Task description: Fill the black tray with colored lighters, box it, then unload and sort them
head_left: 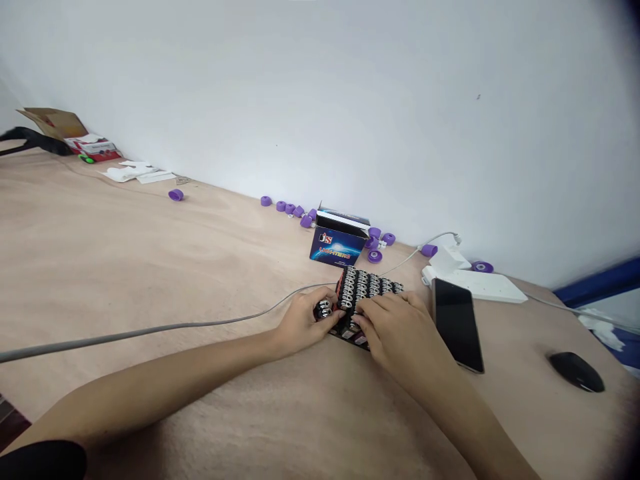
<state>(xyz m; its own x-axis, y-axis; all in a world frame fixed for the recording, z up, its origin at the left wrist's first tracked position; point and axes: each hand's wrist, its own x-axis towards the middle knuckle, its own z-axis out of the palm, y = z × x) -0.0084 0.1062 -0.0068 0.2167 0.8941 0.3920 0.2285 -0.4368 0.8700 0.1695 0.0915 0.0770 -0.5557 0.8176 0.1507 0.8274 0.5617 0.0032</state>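
Observation:
Several lighters point(367, 283) with metal tops stand upright in close rows in a dark tray on the table. My left hand point(300, 323) is at the tray's left side, closed around a few lighters point(324, 308) whose shiny tops show between thumb and fingers. Its thumb reaches to the edge of the rows. Over the near right part of the rows, my right hand point(400, 327) has its fingers curled down, with thumb and index finger pinching at a lighter; the fingers partly hide it. Just behind the tray stands an open blue lighter box point(336, 247).
Purple caps point(374, 256) lie along the wall. Right of the tray are a dark phone point(457, 327), a white power strip point(493, 285) and a black mouse point(576, 371). A grey cable point(165, 329) crosses from the left. White papers point(135, 173) and a cardboard box point(55, 122) sit far left.

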